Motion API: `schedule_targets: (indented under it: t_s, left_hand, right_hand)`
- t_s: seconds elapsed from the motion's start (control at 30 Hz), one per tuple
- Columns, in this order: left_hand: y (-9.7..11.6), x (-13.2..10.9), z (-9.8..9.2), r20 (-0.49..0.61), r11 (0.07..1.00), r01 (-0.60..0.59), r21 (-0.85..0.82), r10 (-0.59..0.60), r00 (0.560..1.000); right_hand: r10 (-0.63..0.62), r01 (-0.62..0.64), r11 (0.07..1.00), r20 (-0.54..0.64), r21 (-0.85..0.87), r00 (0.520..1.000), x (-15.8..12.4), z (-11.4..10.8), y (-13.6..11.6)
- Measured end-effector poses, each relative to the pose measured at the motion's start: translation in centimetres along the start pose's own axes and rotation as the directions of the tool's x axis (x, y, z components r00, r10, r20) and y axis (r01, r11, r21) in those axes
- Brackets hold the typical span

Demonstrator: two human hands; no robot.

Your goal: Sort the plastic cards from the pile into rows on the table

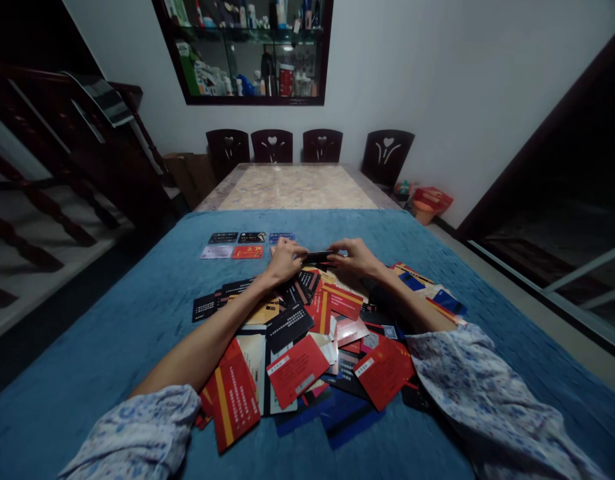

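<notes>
A dark card is held edge-on between my two hands, just above the far side of a heap of cards. My left hand grips its left end with closed fingers. At the other end, the fingers of my right hand pinch it. Beneath my forearms spreads the heap, with red cards, black cards and blue cards overlapping at many angles. Beyond the heap, to the left, several cards lie flat in two neat rows, among them a red card, a pale lilac card and a blue card.
A blue cloth covers the near part of the table; its patterned top shows beyond. More cards lie by my right forearm. Dark chairs stand at the far end, and a stair railing rises on the left.
</notes>
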State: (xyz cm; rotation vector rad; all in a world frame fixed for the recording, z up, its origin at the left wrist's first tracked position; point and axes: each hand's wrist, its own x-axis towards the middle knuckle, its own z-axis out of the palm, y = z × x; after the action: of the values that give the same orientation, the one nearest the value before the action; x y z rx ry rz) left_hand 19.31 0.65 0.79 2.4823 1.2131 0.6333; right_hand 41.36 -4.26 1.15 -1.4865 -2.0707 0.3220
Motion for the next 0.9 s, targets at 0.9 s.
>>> schedule_targets:
  t_s: [0.9]
  left_hand:
    - [-0.4, 0.6, 0.0, -0.096, 0.976, 0.018, -0.218, -0.040, 0.995]
  right_hand:
    - [0.076, -0.043, 0.987, -0.212, 0.155, 0.974, 0.0, 1.2, 0.5]
